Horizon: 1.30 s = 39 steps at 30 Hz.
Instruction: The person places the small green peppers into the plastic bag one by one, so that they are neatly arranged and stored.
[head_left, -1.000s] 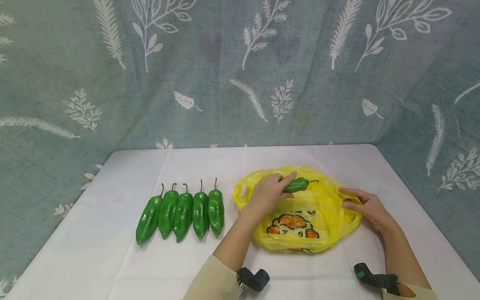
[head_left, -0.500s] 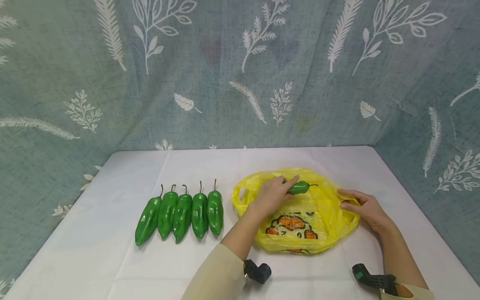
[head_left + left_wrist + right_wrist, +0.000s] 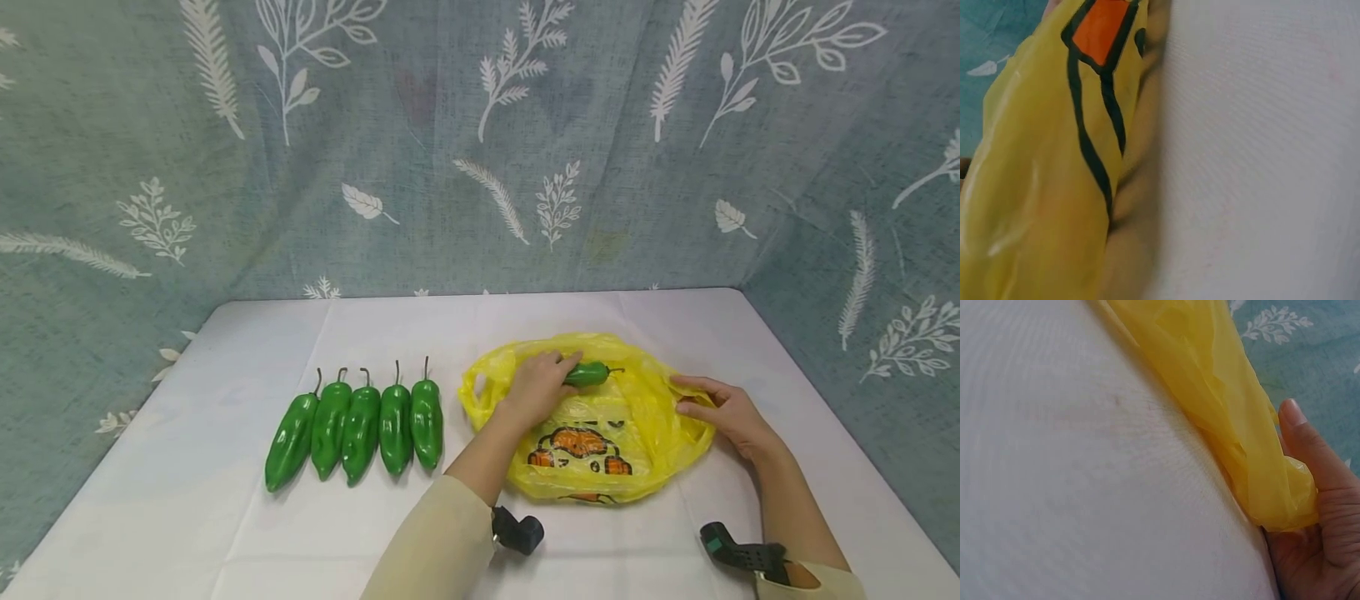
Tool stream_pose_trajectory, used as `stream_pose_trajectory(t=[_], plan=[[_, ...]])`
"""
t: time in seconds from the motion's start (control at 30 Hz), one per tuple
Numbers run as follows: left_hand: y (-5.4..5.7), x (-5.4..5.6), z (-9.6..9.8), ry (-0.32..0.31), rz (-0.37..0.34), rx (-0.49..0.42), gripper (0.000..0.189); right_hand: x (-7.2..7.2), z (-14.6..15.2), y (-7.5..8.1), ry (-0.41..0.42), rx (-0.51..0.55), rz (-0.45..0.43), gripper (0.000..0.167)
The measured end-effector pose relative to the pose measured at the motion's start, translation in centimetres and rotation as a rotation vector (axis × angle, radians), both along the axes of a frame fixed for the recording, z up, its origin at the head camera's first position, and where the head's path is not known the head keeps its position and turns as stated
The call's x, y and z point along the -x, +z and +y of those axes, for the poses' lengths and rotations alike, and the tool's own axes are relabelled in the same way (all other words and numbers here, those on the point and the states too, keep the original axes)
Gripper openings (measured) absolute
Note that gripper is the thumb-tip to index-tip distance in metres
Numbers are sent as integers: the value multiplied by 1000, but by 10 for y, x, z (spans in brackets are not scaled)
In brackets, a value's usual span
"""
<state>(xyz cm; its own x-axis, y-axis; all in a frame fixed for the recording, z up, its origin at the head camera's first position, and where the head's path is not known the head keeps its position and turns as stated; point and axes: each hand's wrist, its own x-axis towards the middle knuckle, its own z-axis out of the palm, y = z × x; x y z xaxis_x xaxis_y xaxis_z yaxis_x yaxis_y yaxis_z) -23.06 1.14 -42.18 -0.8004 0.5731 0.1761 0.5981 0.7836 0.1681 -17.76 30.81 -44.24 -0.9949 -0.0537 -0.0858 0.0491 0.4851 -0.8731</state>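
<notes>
My left hand (image 3: 538,387) reaches over the yellow plastic bag (image 3: 592,487) and grips the blunt end of a green chili pepper (image 3: 588,374). The pepper lies on its side, its stem pointing right. My palm hides its other end. With thumb and fingers, my right hand (image 3: 731,414) holds the bag's right edge. The right wrist view shows the crumpled yellow plastic (image 3: 1260,469) between thumb and palm. In the left wrist view the bag's printed side (image 3: 1041,175) fills the left part; the left hand's grip is hidden there.
Several green chili peppers (image 3: 362,433) lie in a row left of the bag, stems toward the back. A white cloth covers the table (image 3: 187,500). Patterned green-grey fabric (image 3: 420,150) hangs behind and at both sides.
The left forearm has shifted a little to the right, and the pepper under the left hand has moved slightly. The right hand stays at the bag's edge. The whole view drifts slightly.
</notes>
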Motion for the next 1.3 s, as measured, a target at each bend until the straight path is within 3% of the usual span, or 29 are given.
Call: stream_pose_trajectory(t=[0.53, 0.8, 1.1, 1.3], plan=[[-7, -4, -7, 17, -14, -97, 56, 0, -3, -1, 12, 26, 17, 56], [-2, -10, -10, -6, -12, -124, 57, -1, -2, -1, 13, 22, 28, 54], [8, -18, -5, -54, 43, -115, 52, -2, -1, 0, 9, 30, 31, 51], [12, -23, -6, -46, 33, -137, 54, -2, 0, -1, 6, 28, 20, 51]])
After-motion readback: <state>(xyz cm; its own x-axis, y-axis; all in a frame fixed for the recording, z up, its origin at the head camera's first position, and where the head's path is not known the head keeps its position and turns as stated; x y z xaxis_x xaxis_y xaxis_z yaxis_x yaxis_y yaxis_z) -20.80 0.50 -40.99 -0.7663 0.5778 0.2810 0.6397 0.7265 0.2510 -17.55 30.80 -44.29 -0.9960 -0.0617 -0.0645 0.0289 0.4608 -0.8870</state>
